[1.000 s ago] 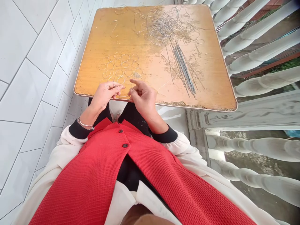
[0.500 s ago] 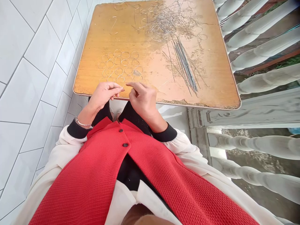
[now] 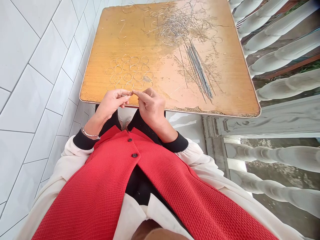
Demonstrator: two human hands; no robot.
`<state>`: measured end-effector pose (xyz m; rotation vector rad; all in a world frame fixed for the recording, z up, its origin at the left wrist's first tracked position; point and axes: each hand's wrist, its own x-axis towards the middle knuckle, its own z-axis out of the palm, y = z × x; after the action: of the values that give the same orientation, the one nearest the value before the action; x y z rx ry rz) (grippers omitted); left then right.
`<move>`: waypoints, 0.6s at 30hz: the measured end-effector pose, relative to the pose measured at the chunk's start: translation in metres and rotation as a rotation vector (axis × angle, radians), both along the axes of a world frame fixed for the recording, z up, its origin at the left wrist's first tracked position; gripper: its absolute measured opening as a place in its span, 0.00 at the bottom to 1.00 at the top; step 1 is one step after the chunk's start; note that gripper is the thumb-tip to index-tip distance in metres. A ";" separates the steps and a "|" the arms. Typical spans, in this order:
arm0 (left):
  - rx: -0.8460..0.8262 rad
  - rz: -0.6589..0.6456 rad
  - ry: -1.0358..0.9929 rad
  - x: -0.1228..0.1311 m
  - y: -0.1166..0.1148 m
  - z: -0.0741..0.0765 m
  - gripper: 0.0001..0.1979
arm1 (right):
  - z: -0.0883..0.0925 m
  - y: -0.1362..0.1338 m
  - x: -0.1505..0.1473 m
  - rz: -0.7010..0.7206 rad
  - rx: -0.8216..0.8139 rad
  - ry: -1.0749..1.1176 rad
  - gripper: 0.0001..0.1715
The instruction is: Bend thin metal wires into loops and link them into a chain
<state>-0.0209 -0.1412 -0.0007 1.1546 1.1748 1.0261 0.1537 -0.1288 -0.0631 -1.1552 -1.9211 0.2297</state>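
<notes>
The left hand [image 3: 112,101] pinched a thin wire [image 3: 127,95] in its fingers [image 3: 122,94] by the near edge of the counter [image 3: 112,40], close to some wire rings [image 3: 127,71]. The right hand [image 3: 151,106] reached it, but I could not tell if it had hold.

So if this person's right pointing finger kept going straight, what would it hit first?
Probably the fingertips of the left hand, just ahead of the right hand's pointing finger. A thin wire pinched there might come first; depth is hard to judge.

Place: home balcony | white tiles [image 3: 32,110] | balusters [image 3: 280,43] (painted white)
</notes>
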 end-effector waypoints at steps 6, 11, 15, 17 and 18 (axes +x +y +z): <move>-0.030 0.084 -0.067 0.000 -0.003 0.001 0.08 | 0.001 0.001 -0.002 -0.006 -0.040 0.112 0.19; -0.025 0.151 -0.104 0.001 -0.004 -0.003 0.07 | 0.004 0.002 -0.005 0.052 -0.234 0.337 0.14; -0.007 0.142 -0.127 0.002 -0.005 -0.004 0.06 | 0.006 0.000 -0.007 0.047 -0.270 0.408 0.12; -0.009 0.120 -0.141 0.002 -0.007 -0.004 0.05 | 0.008 -0.001 -0.007 0.029 -0.233 0.406 0.11; -0.012 0.114 -0.144 0.002 -0.007 -0.005 0.04 | 0.008 -0.002 -0.008 0.022 -0.220 0.406 0.11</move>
<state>-0.0189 -0.1484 -0.0055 0.9959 1.1409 1.1680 0.1460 -0.1307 -0.0548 -1.1278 -1.5758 0.6505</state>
